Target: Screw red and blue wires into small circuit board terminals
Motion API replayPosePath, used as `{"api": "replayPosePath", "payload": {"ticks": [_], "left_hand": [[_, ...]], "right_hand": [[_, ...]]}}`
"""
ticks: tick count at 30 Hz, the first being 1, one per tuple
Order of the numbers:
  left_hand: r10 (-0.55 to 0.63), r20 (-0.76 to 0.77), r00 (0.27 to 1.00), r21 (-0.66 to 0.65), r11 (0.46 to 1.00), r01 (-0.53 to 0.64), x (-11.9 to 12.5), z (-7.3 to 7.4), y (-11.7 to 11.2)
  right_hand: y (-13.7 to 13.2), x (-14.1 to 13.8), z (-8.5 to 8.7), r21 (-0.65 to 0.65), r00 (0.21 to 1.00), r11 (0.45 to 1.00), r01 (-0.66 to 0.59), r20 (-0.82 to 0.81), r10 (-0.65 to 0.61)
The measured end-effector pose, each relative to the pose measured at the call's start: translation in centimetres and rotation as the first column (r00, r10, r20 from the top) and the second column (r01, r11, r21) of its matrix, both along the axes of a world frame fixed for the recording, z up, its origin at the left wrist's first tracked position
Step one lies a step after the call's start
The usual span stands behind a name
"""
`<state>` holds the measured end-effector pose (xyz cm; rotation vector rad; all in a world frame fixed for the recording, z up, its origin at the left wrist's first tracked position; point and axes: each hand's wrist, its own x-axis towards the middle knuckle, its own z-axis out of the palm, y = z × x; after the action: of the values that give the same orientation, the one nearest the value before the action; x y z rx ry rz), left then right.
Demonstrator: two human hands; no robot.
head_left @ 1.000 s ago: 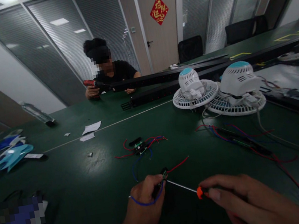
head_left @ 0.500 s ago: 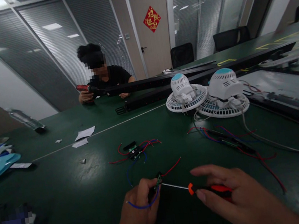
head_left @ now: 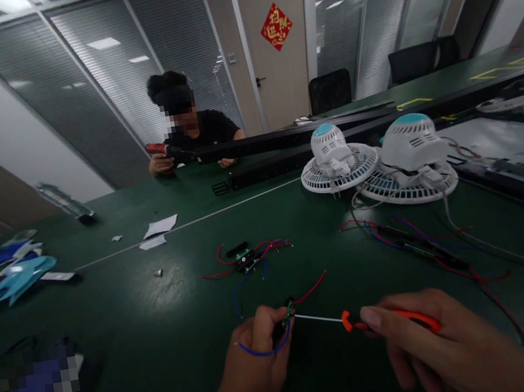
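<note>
My left hand (head_left: 260,355) pinches a small green circuit board (head_left: 287,310) with a red wire and a blue wire looping out of it, low in the middle of the green table (head_left: 138,328). My right hand (head_left: 439,343) grips an orange-handled screwdriver (head_left: 391,320). Its thin metal shaft points left and its tip meets the board. Both hands are closed on what they hold.
A second small board with red and blue wires (head_left: 247,258) lies just beyond. Two white fans (head_left: 338,157) (head_left: 412,155) lie face down at right with more wires (head_left: 419,244). Across the table a person (head_left: 189,128) holds a red power driver (head_left: 160,149) on a long black bar (head_left: 311,132). Paper scraps (head_left: 160,228) and blue plastic parts (head_left: 11,275) lie at left.
My right hand has shifted its grip further back along the screwdriver handle. The view has swung slightly. My left hand still holds the board with the tip against it.
</note>
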<state>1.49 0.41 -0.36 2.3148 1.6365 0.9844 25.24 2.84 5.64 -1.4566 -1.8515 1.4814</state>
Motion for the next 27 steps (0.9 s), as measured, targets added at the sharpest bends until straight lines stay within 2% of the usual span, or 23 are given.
{"api": "replayPosePath", "payload": {"ticks": [7, 11, 17, 27], "left_hand": [[-0.019, -0.001, 1.000, -0.019, 1.000, 0.019, 0.06, 0.62, -0.14], [-0.016, -0.005, 1.000, -0.027, 1.000, 0.016, 0.07, 0.71, -0.18], [-0.036, -0.015, 0.999, -0.022, 0.999, 0.036, 0.08, 0.85, -0.27], [-0.030, -0.025, 0.999, -0.079, 0.997, 0.028, -0.12, 0.91, -0.34]], "right_hand": [[0.24, 0.47, 0.01, 0.062, 0.999, 0.997, 0.038, -0.038, -0.036], [0.00, 0.69, -0.19, 0.018, 0.998, 0.999, 0.033, -0.050, -0.032], [-0.01, 0.17, 0.29, -0.114, 0.999, 0.992, -0.045, 0.000, 0.045], [-0.31, 0.30, 0.80, -0.098, 0.998, 0.993, -0.062, -0.009, 0.061]]}}
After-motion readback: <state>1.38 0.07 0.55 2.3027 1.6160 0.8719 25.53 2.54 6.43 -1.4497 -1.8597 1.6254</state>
